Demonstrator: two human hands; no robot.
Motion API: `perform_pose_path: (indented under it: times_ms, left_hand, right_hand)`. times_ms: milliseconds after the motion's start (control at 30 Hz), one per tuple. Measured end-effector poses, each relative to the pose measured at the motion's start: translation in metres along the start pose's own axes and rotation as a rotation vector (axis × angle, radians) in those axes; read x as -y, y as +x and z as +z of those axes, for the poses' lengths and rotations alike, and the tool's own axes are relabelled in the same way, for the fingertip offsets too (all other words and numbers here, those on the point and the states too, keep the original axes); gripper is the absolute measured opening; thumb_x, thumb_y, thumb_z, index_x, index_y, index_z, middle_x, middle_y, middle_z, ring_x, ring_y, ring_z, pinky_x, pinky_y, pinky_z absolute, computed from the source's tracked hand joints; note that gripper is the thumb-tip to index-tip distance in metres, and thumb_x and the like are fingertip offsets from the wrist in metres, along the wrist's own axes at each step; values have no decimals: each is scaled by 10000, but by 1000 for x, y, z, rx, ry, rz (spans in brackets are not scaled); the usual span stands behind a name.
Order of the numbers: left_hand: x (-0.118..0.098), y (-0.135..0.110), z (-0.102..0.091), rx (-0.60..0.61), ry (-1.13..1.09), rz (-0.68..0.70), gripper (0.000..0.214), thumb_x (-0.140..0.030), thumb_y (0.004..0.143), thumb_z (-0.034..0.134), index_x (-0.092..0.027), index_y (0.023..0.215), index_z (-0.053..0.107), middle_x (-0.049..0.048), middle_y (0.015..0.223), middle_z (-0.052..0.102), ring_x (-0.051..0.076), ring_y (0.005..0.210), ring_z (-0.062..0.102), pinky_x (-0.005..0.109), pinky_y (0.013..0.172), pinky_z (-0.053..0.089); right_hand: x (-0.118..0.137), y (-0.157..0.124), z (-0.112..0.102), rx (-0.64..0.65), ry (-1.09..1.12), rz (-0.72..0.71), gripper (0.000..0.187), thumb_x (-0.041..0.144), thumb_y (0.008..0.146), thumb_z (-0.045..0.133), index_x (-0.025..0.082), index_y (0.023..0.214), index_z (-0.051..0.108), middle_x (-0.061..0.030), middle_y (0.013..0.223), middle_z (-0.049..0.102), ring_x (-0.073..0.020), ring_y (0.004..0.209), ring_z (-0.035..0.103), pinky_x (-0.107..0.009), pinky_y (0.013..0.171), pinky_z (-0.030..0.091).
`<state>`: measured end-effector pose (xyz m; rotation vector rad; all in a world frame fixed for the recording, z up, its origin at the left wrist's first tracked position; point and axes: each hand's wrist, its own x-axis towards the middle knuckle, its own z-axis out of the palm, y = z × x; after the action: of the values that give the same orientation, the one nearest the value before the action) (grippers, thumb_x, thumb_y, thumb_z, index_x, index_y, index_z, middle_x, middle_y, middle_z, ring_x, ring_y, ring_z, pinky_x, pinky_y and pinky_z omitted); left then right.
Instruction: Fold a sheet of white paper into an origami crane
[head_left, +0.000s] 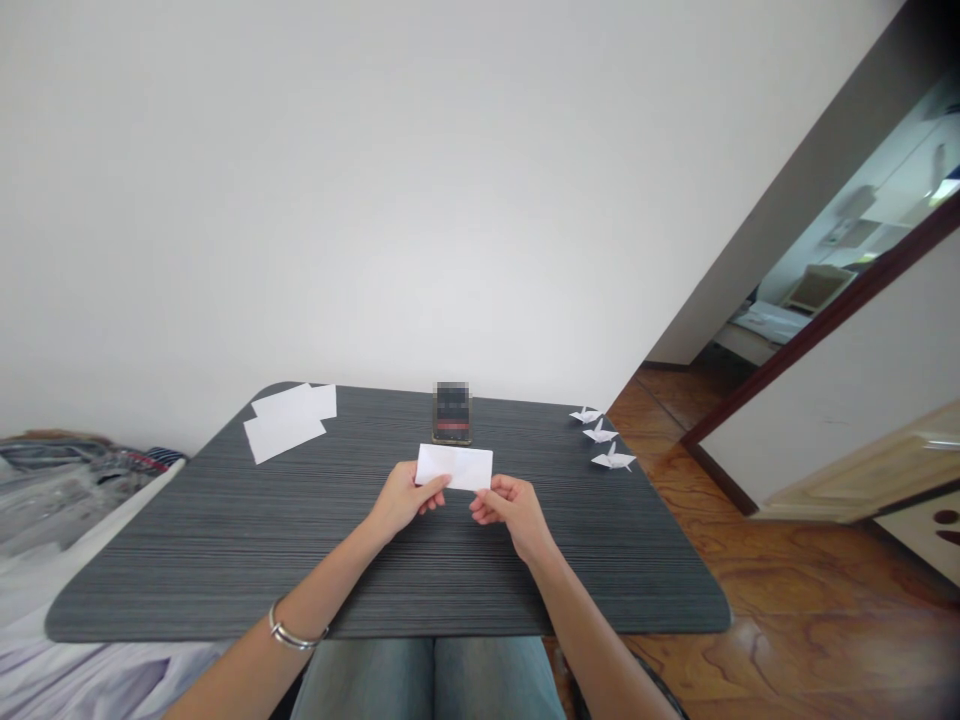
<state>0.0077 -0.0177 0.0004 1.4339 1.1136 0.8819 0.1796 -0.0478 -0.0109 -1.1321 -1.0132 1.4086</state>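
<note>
A folded white paper rectangle is held just above the dark striped table between both my hands. My left hand pinches its lower left edge with thumb on top. My right hand has its fingers curled and grips the paper's lower right corner. A silver bracelet sits on my left wrist.
Two white paper sheets lie at the table's far left corner. A phone stands propped against the wall at the back centre. Three white folded paper cranes sit along the right edge. Wooden floor and an open doorway lie to the right, bedding at left.
</note>
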Motion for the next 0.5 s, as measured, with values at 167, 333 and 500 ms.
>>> perform_pose_path:
  times_ms: [167, 333, 500]
  left_hand:
    - [2, 1, -3, -30, 5, 15, 296, -371, 693, 570, -103, 574, 530, 2, 467, 550, 54, 365, 435, 154, 346, 332]
    - [4, 2, -4, -54, -15, 17, 296, -366, 691, 573, -101, 564, 540, 6, 466, 555, 57, 365, 438, 156, 344, 331]
    - [3, 4, -2, -66, -68, -6, 299, -357, 689, 576, -96, 546, 541, 13, 472, 558, 61, 374, 444, 159, 345, 332]
  right_hand:
    - [0, 0, -4, -7, -4, -21, 194, 289, 618, 664, 111, 632, 589, -35, 545, 650, -95, 437, 578, -175, 431, 466]
    - [0, 1, -6, -24, 10, -23, 192, 295, 626, 661, 116, 650, 595, -28, 550, 647, -95, 448, 578, -179, 444, 471]
    - [2, 1, -4, -60, 69, -18, 227, 350, 674, 614, 136, 730, 564, -23, 566, 642, -98, 444, 573, -180, 425, 459]
